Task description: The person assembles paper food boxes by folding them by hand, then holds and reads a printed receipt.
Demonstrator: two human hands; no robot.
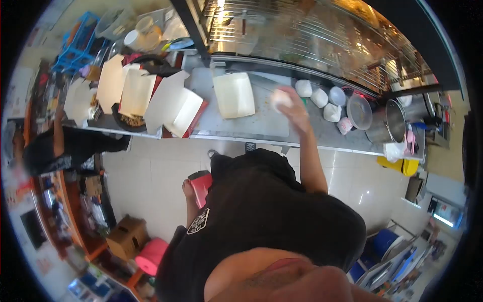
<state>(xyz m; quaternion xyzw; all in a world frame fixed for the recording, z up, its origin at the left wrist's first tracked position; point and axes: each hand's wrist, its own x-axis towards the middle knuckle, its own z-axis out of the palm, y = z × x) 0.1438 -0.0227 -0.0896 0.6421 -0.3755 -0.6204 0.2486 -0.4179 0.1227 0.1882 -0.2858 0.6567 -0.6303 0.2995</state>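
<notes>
Grey desk (316, 137), lit wire racks (302, 31) behind, head view | grasping blurred white item (279, 100) in right hand (296, 109), over desk between open pale carton (234, 95) and white bundles (319, 97) | gripping red item (202, 185) in left hand (187, 189), off desk, before front edge

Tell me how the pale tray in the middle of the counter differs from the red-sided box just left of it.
Flap: the red-sided box has a wide flap folded open; the pale tray shows none.
Colour: the box shows red on its outside, while the tray looks pale all over.
Place: the box stands close to another open box; the tray stands apart.
Both have open tops and pale insides.
</notes>
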